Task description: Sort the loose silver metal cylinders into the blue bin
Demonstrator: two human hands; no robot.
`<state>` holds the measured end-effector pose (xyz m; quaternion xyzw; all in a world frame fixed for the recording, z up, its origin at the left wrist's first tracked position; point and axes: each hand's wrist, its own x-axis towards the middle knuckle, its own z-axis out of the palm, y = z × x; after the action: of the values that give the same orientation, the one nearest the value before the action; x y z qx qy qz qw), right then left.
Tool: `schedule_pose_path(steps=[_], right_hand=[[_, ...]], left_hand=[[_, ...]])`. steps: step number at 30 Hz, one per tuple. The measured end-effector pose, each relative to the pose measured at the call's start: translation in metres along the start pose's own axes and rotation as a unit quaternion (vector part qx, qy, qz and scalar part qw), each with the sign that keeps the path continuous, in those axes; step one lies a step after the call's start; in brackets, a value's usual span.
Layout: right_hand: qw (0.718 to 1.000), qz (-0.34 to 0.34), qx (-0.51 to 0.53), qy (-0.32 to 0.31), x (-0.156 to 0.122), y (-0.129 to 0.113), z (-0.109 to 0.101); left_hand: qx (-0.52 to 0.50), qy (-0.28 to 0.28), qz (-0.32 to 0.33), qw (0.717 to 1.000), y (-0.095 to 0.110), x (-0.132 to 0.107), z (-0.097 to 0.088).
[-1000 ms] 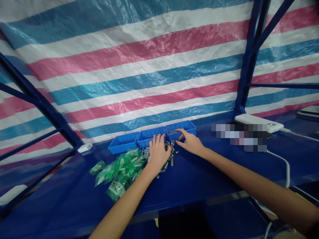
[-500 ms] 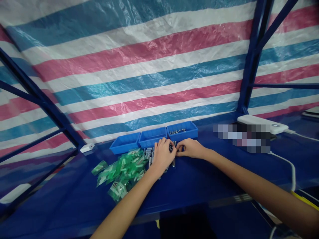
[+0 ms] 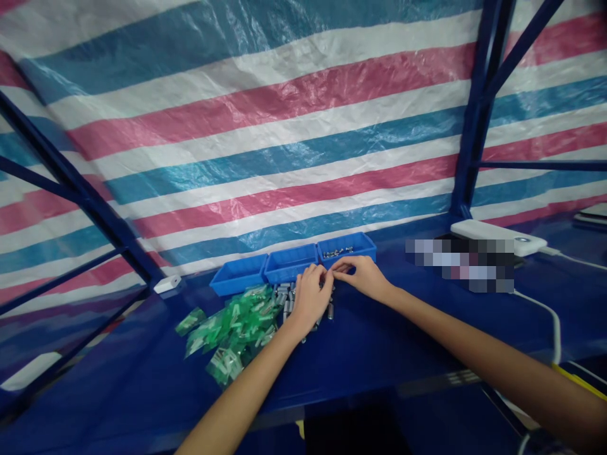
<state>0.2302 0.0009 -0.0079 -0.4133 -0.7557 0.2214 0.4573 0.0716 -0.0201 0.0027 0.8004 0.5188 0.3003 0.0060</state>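
Observation:
My left hand (image 3: 312,292) rests over a pile of small grey metal cylinders (image 3: 283,296), its fingers curled and its thumb reaching toward the right hand. Just to its right, my right hand (image 3: 363,276) has thumb and index fingertips brought together, meeting the left fingertips. Whatever lies between the fingertips is too small or hidden to make out. Left of the pile is a heap of small clear bags with green and white contents (image 3: 237,322). Behind the hands stand a left blue bin (image 3: 238,275), a middle blue bin (image 3: 291,263) and a right blue bin (image 3: 370,245) holding small shiny metal parts (image 3: 339,251).
A white power bank (image 3: 497,237) with a white cable (image 3: 552,316) lies at the right, beside a blurred-out item. A small white adapter (image 3: 167,284) sits at the left. Blue metal posts (image 3: 467,145) and a striped plastic sheet (image 3: 284,164) stand behind the blue table (image 3: 379,360).
My right hand has risen slightly, its fingers now straighter and nearer the right bin's front edge. The left hand stays over the cylinders with its fingers shifted a little.

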Motion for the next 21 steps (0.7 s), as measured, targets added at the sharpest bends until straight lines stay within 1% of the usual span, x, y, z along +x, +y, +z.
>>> schedule_pose_path(steps=[5,8,13,16,21], right_hand=[[0.998,-0.030,0.036,0.051,0.001,0.001,0.003],[0.997,-0.032,0.049,0.053,0.000,-0.002,0.004],[0.996,-0.039,0.062,0.060,0.000,-0.005,0.006],[0.994,-0.025,0.082,0.073,-0.001,-0.008,0.006],[0.993,-0.024,0.075,0.089,-0.002,-0.012,0.003]], left_hand=[[-0.022,0.002,-0.001,1.000,0.000,0.001,0.001],[-0.037,-0.004,0.001,0.999,0.000,0.000,0.002],[-0.094,-0.001,-0.005,0.996,-0.001,0.000,0.004],[-0.113,0.001,-0.015,0.993,-0.001,0.000,0.004],[-0.139,0.017,-0.008,0.990,0.001,0.000,0.004]])
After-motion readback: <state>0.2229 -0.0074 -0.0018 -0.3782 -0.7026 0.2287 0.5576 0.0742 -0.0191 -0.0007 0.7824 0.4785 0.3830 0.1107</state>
